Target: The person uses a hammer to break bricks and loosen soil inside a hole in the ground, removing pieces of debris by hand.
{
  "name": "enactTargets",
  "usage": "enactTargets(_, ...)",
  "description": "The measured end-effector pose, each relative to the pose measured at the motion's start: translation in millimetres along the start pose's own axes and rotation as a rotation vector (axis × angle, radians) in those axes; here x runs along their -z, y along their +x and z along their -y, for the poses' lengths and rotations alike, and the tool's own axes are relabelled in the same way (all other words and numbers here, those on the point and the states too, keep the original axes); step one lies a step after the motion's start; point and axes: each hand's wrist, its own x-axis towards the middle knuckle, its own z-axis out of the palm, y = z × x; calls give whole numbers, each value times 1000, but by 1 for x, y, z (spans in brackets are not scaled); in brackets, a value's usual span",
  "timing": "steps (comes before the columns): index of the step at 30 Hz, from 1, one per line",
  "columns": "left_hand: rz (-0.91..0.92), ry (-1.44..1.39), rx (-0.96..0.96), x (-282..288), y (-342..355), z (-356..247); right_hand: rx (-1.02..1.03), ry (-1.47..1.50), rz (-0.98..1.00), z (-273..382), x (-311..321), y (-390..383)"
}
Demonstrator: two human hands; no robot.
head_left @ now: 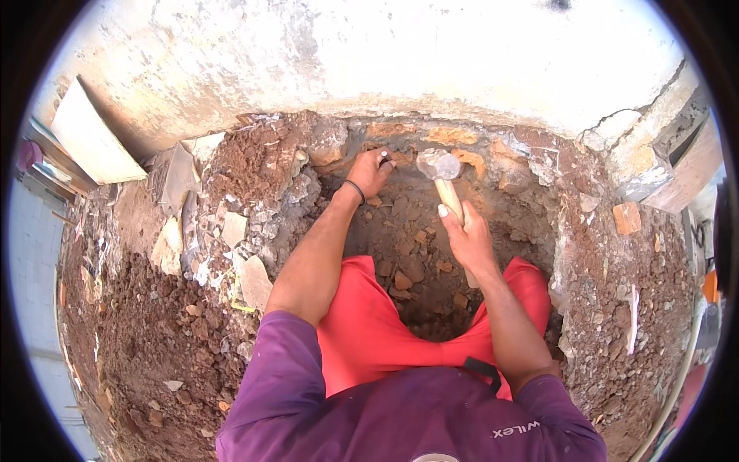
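My right hand point(468, 235) is closed round the pale wooden handle of a club hammer point(439, 165). Its blunt grey metal head is raised in front of the exposed bricks point(453, 135) at the foot of the wall. To the left, my left hand point(369, 174) grips a chisel point(383, 155) against the brickwork. Only the chisel's round metal end shows above my fingers; its tip is hidden. The hammer head is to the right of the chisel, apart from it. Between my knees lies a dug pit point(408, 231) with loose soil and broken brick.
A whitewashed wall point(431, 61) rises at the back, cracked at the right. Heaped soil and rubble point(177, 331) lie left of the pit, with more rubble point(616, 308) on the right. A pale board point(88, 131) leans on the wall at far left.
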Motion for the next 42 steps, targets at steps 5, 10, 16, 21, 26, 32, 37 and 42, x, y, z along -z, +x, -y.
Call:
enactTargets(5,37,12,40,-24,8,0,29,177,-113,-9,12,-5)
enactTargets(10,16,-16,-224,-43,10,2,30,187,-137,15,38,-14)
enactTargets(16,139,-41,-200,-42,15,-13,306,360,-259,49,42,-22)
enactTargets(21,159,17,-293,-53,21,-4,459,239,-291,35,25,-4)
enactTargets(26,225,120,-183,-59,26,-8,-22,-222,48,-9,3,27)
enactTargets(32,250,112,-210,-51,26,8,184,147,-214,28,16,2)
enactTargets(37,275,142,-239,-79,36,3,426,154,-264,-3,16,7)
enactTargets(42,198,188,-242,-72,43,28,4,-141,33,-1,7,28)
